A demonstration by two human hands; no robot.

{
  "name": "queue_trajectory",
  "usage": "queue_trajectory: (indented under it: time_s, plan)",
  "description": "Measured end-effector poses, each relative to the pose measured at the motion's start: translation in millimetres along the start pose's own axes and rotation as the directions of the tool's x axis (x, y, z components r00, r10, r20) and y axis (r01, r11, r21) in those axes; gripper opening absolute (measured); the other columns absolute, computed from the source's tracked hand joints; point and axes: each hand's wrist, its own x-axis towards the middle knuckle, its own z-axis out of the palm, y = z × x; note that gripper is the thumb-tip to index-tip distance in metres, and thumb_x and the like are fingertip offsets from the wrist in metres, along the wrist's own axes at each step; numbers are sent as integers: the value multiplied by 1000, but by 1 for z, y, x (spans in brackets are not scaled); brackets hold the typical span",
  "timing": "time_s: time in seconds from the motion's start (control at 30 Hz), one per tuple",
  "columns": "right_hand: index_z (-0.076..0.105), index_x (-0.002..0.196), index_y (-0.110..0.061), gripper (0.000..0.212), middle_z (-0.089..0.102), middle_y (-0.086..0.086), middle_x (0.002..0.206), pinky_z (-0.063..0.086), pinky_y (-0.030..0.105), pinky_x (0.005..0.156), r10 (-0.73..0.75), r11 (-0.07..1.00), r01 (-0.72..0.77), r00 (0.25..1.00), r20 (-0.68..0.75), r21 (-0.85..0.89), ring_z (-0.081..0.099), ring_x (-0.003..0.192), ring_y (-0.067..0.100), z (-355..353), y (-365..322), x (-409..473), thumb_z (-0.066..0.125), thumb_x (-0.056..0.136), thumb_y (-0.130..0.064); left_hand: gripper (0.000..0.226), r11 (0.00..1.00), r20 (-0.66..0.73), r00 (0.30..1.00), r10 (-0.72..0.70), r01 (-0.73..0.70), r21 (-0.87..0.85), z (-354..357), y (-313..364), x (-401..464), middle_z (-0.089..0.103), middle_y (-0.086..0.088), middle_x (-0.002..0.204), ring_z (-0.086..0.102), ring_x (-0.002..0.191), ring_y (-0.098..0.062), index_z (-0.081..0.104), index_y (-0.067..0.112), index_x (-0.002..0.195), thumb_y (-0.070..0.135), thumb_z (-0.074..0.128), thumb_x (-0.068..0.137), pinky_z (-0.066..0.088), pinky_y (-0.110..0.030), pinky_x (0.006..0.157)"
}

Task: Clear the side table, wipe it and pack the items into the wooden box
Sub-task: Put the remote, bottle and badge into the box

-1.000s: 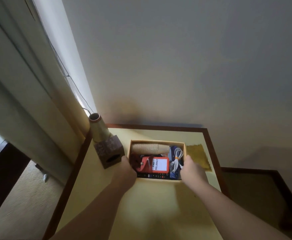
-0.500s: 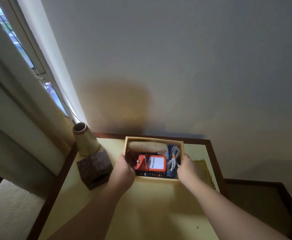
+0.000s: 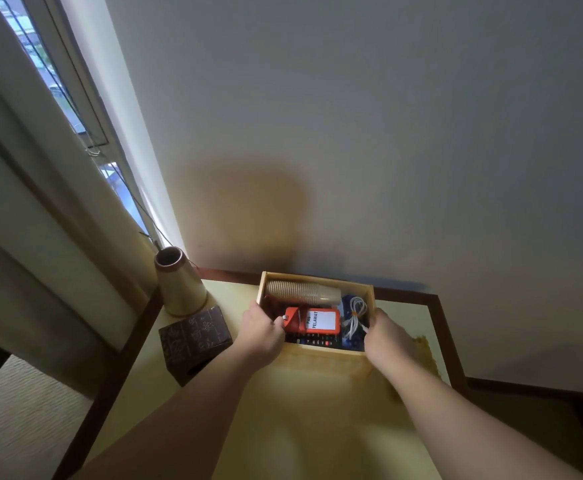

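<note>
Now clasped at both short ends: wooden box [image 3: 317, 277], resting on the bench [image 3: 283, 427] directly between the two hands, long axis running straight from one set of fingers to the other. Left hand [image 3: 262, 329] wrapped over the left end wall, fingers curled down inside and touching the orange pass holder [image 3: 312, 320]. Right hand [image 3: 385, 336] hooked over the right end wall the same way, fingers dipping in beside the coiled white cable [image 3: 356, 317]. Neither hand nearer than the other; both already touching the box, so probably a two-handed lift or slide, square to the wrists. Packed inside, from far to near of the fingers: stack of paper cups [image 3: 302, 292] lying on its side along the far wall, then the pass holder, then a dark remote [image 3: 314, 341] against the near wall. Just outside the right hand, on its far side from the box: yellow cloth [image 3: 425, 351], flat on the bench, partly hidden by the wrist. Outside the left hand, a little apart: dark carved block [image 3: 195, 336], and beyond it a pale vase [image 3: 179, 289] at the bench corner. Judging by the full box, close to the end of the task; for any sideways slide, more room toward the body than toward the block or the cloth.
</note>
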Motion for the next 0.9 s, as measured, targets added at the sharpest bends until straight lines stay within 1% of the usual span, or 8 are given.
queue_trajectory:
  time_s: [0.13, 0.23, 0.3, 0.4, 0.5, 0.57, 0.77, 0.9]
  plan:
    - [47, 131, -18, 23, 64, 10, 107, 42, 28, 50, 49, 982, -54, 998, 27, 183, 63, 77, 21, 4, -5, -8, 38, 111, -23, 83, 986, -41, 994, 103, -97, 134, -7, 22, -28, 21, -18, 166, 25, 153, -33, 7, 6, 164, 38, 55, 105, 23, -42, 126]
    - [38, 151, -18, 43, 54, 20, 138, 55, 47, 90, 85, 973, -72, 995, -48, 220, 57, 123, 38, 11, -19, -24, 39, 110, -31, 75, 959, -105, 958, 267, -254, 122, -20, 23, -67, 35, -6, 157, 38, 146, -22, 19, 17, 165, 36, 59, 104, 33, -31, 117]
    - [44, 151, -14, 48, 46, 19, 150, 43, 52, 108, -82, 980, 128, 957, -279, 153, 43, 139, 37, 15, -27, -40, 50, 106, -28, 59, 937, -165, 922, 349, -338, 90, -32, 11, -96, 51, 6, 139, 51, 127, -6, 39, 23, 156, 35, 62, 102, 40, -19, 104]
    - [60, 137, -11, 38, 57, 9, 134, 48, 45, 104, -435, 825, 550, 766, -473, 132, 52, 125, 26, 18, -51, -72, 60, 99, -20, 37, 936, -271, 899, 344, -350, 27, -52, -25, -129, 58, 16, 115, 60, 103, 0, 59, 27, 133, 28, 70, 97, 54, -20, 90]
    - [59, 136, -17, 35, 54, -5, 125, 44, 26, 101, -670, 640, 737, 673, -314, 216, 48, 118, 9, 28, -83, -109, 55, 102, -17, 28, 971, -448, 875, 182, -231, -57, -74, -66, -141, 57, 12, 110, 62, 95, -4, 59, 31, 115, 27, 75, 93, 53, -20, 74]
    - [55, 142, -18, 42, 55, -6, 130, 44, 28, 106, -753, 582, 763, 636, -170, 280, 48, 121, 8, 39, -106, -128, 53, 101, -13, 37, 988, -498, 866, 53, -118, -99, -86, -89, -139, 57, 8, 116, 61, 100, -8, 54, 31, 121, 30, 76, 92, 49, -22, 75]
    - [7, 165, -24, 85, 21, -1, 168, 32, 47, 123, -594, 797, 515, 762, 257, 315, 25, 153, 22, 67, -160, -151, 50, 94, -8, 67, 993, -362, 931, -47, 3, -121, -103, -121, -112, 53, -3, 150, 56, 133, -23, 41, 19, 152, 40, 72, 96, 52, -42, 105]
    - [-9, 165, -18, 100, -4, 4, 174, 19, 47, 128, -451, 889, 378, 821, 350, 259, 2, 160, 29, 70, -179, -154, 59, 94, -3, 47, 991, -284, 958, -23, -17, -136, -106, -124, -100, 61, 5, 139, 59, 129, -19, 50, 22, 146, 35, 65, 102, 52, -31, 99]
